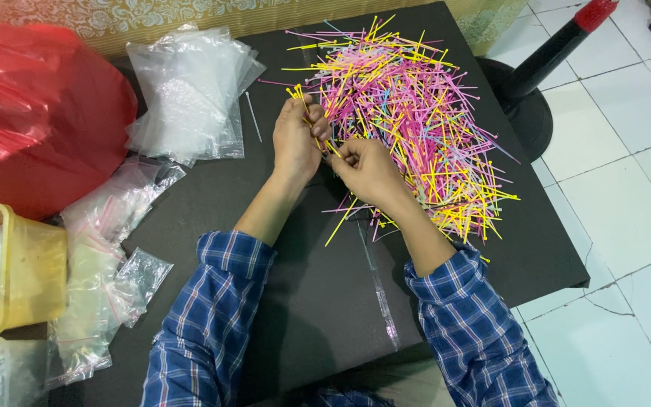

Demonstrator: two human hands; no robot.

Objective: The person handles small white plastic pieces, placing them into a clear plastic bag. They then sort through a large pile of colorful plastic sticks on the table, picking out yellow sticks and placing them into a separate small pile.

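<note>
Near the table's (212,203) middle, the left hand (295,143) has its fingers curled tight around a small bunch of yellow ties (301,98). The right hand (367,169) pinches ties at the edge of the colourful pile (408,113).

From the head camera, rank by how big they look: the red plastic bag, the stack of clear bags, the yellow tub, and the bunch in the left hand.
1. Red plastic bag, though the frame cuts it off.
2. Stack of clear bags.
3. Yellow tub, also cropped and nearer the camera, so unsure.
4. Bunch of yellow ties in the left hand.
</note>
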